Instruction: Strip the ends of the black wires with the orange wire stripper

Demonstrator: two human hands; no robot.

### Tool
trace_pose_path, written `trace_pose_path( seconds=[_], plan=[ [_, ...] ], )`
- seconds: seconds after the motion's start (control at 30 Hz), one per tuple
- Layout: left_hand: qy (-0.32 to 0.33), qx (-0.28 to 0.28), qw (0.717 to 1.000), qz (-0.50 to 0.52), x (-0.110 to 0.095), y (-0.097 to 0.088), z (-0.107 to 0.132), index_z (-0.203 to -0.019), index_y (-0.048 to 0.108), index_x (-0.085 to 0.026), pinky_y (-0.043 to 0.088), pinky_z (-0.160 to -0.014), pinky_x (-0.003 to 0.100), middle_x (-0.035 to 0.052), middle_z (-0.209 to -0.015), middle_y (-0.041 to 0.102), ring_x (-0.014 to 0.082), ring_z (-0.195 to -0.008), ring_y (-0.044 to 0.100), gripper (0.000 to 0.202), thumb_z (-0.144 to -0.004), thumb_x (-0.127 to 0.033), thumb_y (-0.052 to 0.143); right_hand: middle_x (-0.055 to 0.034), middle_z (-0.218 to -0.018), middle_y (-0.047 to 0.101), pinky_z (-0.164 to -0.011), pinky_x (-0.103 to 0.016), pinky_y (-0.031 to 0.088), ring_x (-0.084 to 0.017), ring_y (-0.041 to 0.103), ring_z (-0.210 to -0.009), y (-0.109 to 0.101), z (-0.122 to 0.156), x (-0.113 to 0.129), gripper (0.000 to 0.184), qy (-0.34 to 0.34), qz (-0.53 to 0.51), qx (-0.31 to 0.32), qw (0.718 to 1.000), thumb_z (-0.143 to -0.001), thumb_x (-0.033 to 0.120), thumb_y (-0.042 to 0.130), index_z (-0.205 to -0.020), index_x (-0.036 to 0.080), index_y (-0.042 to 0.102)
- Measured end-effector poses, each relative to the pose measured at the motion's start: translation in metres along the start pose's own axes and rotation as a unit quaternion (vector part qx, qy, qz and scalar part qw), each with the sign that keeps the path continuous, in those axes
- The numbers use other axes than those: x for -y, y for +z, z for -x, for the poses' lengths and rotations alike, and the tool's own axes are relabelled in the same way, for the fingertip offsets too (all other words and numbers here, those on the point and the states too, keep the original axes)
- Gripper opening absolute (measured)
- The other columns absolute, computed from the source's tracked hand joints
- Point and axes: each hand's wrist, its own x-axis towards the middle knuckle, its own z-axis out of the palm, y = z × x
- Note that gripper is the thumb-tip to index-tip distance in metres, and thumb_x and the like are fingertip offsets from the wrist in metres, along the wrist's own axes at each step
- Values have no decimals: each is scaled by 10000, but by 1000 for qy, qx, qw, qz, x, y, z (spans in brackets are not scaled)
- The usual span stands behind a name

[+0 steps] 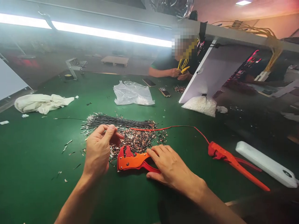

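My left hand [100,147] is closed in a pinch on a thin black wire [119,133], whose end points right from the fingertips. My right hand [174,168] is wrapped round the handles of an orange and red wire stripper [132,161], with its jaws facing left, close to my left hand. Beyond both hands lies a bundle of black wires [119,120] with metal ends. In front of the bundle is a heap of short wire scraps [137,140] with copper and silvery bits. A red cord [173,127] crosses by the heap.
A second wire stripper [235,163] and a long white object [263,163] lie right. Farther back are a clear plastic bag [133,93], two phones [164,92], a white cloth [43,103] and a bag of white pieces [201,105]. Across the table, another person's hands [181,74] hold yellow wires.
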Motion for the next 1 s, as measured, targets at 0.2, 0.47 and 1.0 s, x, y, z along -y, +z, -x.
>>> trace_pose_path(
  seconds=[0.2,0.47,1.0],
  plan=[
    [23,10,1000,6,-14,7,-7,-760,626,-181,455,-516,223,-2,-570,650,98,-480,550,186,-787,-356,682,-164,-1085,645,-867,-499,521,-323,595,-976,-1,-4,-4,463,-18,-5,-30,999,-895,330,642,-1272,88,527],
    [27,48,995,84,-21,12,-23,-725,600,-188,439,-482,223,2,-558,630,106,-494,548,171,-806,-322,671,-26,-893,615,-727,-357,503,-184,595,-765,-14,-12,-46,371,132,-534,-89,830,-930,504,536,-1148,242,388],
    [36,177,983,27,19,39,18,-775,582,-174,414,-517,211,-38,-534,585,87,-488,513,233,-876,-383,607,-77,-995,670,-824,-368,477,-223,607,-913,6,-13,-26,277,100,-686,-176,699,-840,465,685,-817,196,747]
  ],
)
